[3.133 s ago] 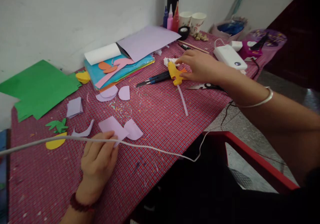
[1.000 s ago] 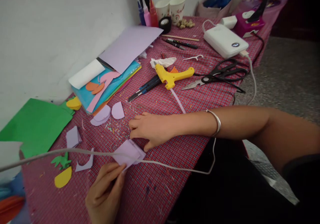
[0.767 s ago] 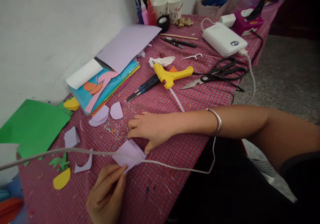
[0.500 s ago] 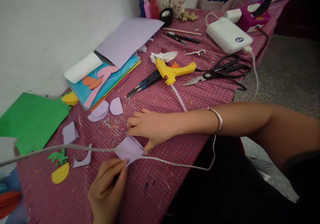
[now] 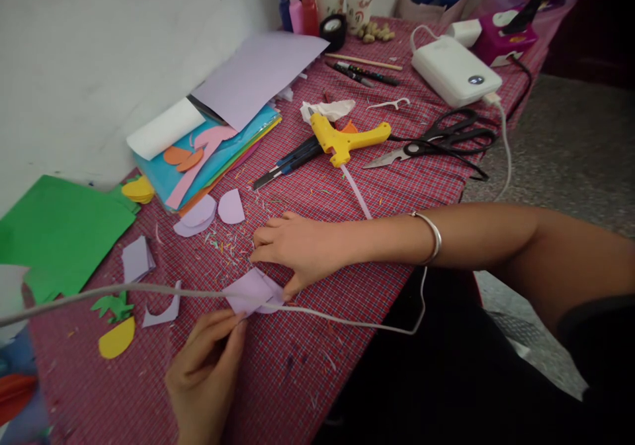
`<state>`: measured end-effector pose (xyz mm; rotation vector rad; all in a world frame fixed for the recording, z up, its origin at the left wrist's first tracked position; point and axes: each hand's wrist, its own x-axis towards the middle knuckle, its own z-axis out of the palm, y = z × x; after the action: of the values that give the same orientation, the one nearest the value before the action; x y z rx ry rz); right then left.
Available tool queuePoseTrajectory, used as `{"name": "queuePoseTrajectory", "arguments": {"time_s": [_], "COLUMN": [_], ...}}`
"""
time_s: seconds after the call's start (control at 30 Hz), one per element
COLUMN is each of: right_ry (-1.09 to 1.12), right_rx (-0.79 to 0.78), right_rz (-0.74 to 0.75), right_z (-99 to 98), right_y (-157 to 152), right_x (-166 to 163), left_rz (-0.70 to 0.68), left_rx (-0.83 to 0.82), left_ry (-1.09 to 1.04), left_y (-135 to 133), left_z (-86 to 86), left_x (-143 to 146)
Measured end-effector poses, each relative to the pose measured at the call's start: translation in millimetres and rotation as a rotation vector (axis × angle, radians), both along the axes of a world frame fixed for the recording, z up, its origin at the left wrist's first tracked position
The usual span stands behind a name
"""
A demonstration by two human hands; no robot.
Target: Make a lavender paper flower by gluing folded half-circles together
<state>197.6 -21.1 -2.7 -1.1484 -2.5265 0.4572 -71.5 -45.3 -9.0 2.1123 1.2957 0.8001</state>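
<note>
My left hand [image 5: 208, 359] pinches the near corner of a light-purple paper piece [image 5: 248, 289] between thumb and fingers. Under and beside that piece lies a second purple piece with a rounded edge [image 5: 274, 301]. My right hand [image 5: 300, 250] rests on the tablecloth, its fingers bent forward and spread from the thumb. The thumb tip touches the rounded piece at its right end. A white cable [image 5: 322, 316] crosses in front of the paper. Purple half-rounds [image 5: 231, 207], a purple stack [image 5: 137, 260] and a cut-out purple scrap [image 5: 163, 311] lie to the left.
Beyond my right hand lie a yellow glue gun [image 5: 342, 139], a utility knife [image 5: 288, 162] and scissors [image 5: 431, 142]. A white power bank [image 5: 454, 71] sits at the back right. Green sheets [image 5: 59, 227], a yellow half-round [image 5: 118, 339] and coloured paper [image 5: 198, 167] occupy the left side.
My left hand has moved slightly left with the purple piece. More of the rounded piece shows at its right. My right hand has stayed nearly still.
</note>
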Motion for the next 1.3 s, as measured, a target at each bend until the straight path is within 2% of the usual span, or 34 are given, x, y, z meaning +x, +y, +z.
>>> {"name": "queuePoseTrajectory", "arguments": {"time_s": [0.13, 0.2, 0.27, 0.37, 0.57, 0.8, 0.93, 1.03, 1.1, 1.2, 1.3], "right_ry": [0.014, 0.008, 0.005, 0.016, 0.189, -0.054, -0.183, -0.230, -0.240, -0.220, -0.137], "right_rx": [0.019, 0.023, 0.009, -0.028, -0.207, -0.219, -0.173, -0.152, -0.137, -0.115, -0.146], "right_rz": [0.015, 0.008, 0.006, 0.007, 0.129, 0.125, 0.124, 0.127, 0.138, 0.151, 0.155], "right_z": [-1.6, -1.9, -0.7, 4.4, 16.0, 16.1, 18.7, 19.3, 18.4, 16.3, 14.3], "right_y": [-0.2, -0.5, -0.4, 0.0, -8.3, -19.0, -20.3, -22.1, -22.7, -21.3, -17.7], "right_x": [-1.0, -1.3, -0.7, 1.7, -1.3, -16.3, -21.5, -25.9, -28.8, -30.1, -25.1], "left_rz": [0.281, 0.364, 0.416, 0.447, 0.371, 0.347, 0.396, 0.489, 0.523, 0.518, 0.488], "left_rx": [-0.368, -0.516, -0.606, -0.642, -0.579, -0.546, -0.549, -0.466, -0.393, -0.261, -0.154], "left_ry": [-0.220, -0.389, -0.522, -0.609, -0.625, -0.615, -0.696, -0.900, -0.955, -0.886, -0.750], "left_y": [6.6, 11.3, 15.2, 17.5, 14.4, 12.9, 16.5, 21.0, 21.3, 14.1, 1.6], "left_z": [1.1, 3.4, 6.0, 7.7, 3.0, 0.9, 2.5, 9.3, 13.7, 14.0, 7.2], "left_x": [1.5, 3.8, 6.6, 9.5, 9.7, 13.0, 14.1, 14.9, 15.6, 16.3, 14.5]}}
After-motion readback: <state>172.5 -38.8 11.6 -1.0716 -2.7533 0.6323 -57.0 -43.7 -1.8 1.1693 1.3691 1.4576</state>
